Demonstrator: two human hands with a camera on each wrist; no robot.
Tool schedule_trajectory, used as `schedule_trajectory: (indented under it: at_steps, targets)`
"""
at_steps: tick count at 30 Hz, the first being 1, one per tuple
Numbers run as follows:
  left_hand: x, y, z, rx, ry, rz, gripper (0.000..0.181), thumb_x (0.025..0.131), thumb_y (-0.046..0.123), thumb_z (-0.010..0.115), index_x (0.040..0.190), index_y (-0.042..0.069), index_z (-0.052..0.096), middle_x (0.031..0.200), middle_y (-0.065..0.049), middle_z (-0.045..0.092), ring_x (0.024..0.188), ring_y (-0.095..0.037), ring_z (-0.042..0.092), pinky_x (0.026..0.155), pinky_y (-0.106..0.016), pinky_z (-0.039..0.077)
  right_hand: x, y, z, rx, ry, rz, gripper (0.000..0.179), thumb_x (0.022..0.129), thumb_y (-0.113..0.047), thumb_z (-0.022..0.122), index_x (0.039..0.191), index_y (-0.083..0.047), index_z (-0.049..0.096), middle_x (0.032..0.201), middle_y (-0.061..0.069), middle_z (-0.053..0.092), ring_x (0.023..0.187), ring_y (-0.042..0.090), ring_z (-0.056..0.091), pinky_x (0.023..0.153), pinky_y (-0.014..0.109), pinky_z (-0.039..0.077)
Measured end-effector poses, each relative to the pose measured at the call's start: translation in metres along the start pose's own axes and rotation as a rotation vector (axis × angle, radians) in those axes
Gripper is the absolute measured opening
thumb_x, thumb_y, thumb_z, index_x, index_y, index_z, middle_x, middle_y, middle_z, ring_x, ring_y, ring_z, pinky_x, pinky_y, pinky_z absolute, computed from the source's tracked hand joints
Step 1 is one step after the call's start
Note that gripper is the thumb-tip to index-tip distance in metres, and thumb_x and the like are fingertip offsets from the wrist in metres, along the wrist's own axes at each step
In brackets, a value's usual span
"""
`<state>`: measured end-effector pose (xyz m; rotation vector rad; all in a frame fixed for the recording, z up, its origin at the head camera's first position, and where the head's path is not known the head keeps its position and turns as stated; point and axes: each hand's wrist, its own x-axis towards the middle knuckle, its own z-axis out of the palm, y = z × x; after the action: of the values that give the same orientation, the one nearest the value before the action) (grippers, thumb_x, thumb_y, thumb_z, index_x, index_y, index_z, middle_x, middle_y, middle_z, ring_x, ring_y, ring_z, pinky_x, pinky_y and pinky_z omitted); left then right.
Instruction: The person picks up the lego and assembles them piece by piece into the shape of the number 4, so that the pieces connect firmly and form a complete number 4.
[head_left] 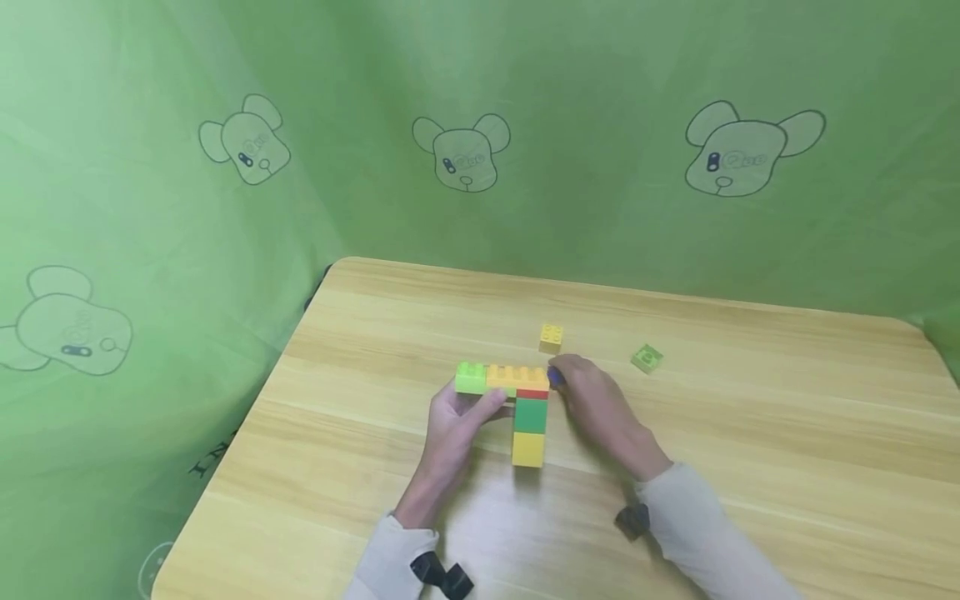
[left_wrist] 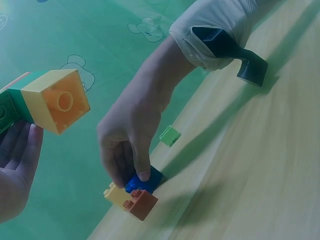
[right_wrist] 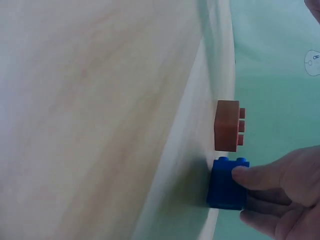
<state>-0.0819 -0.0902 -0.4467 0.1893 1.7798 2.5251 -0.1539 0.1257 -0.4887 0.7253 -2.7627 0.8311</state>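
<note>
My left hand holds a toy building-brick structure raised in front of me. It has a light green and orange bar on top and a red, green and yellow column below its right end. The yellow brick's hollow underside faces the left wrist view. With thumb and fingers, my right hand pinches a blue brick at the tabletop. Close beside the blue brick is a reddish-brown brick, hidden behind the structure in the head view.
A yellow brick lies on the wooden table just beyond my right hand. Farther right is a small light green brick. Green curtain with bear-head drawings hangs behind the table and along its left side.
</note>
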Motion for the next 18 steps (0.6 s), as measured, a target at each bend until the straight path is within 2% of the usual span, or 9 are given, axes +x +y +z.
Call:
schedule_trajectory:
  at_steps: [6,12,18]
  targets:
    - [0.000,-0.001,0.000,-0.010,0.000,-0.020,0.036,0.099,0.012,0.067,0.130,-0.005,0.059,0.122,-0.016,0.069,0.105,-0.023,0.070,0.097,-0.042,0.060,-0.002,-0.003,-0.005,-0.004,0.010,0.034,0.010,0.096,0.006,0.068,0.106,0.009,0.069,0.099,0.023,0.073,0.096,0.039,0.072,0.085,0.049,0.064]
    - [0.001,-0.002,0.000,-0.017,-0.001,-0.024,0.035,0.098,0.012,0.067,0.128,-0.005,0.060,0.121,-0.015,0.069,0.105,-0.023,0.070,0.097,-0.042,0.060,-0.008,-0.002,-0.011,0.004,-0.026,0.110,0.027,0.096,0.006,0.067,0.123,0.010,0.066,0.108,0.026,0.072,0.101,0.042,0.070,0.088,0.053,0.062]
    - [0.001,-0.002,0.001,-0.003,-0.002,-0.020,0.036,0.099,0.013,0.067,0.129,-0.004,0.059,0.123,-0.016,0.069,0.107,-0.024,0.070,0.098,-0.043,0.059,-0.009,0.005,-0.018,0.045,-0.058,0.226,0.040,0.095,0.002,0.070,0.135,0.007,0.061,0.128,0.031,0.065,0.119,0.047,0.063,0.102,0.060,0.054]
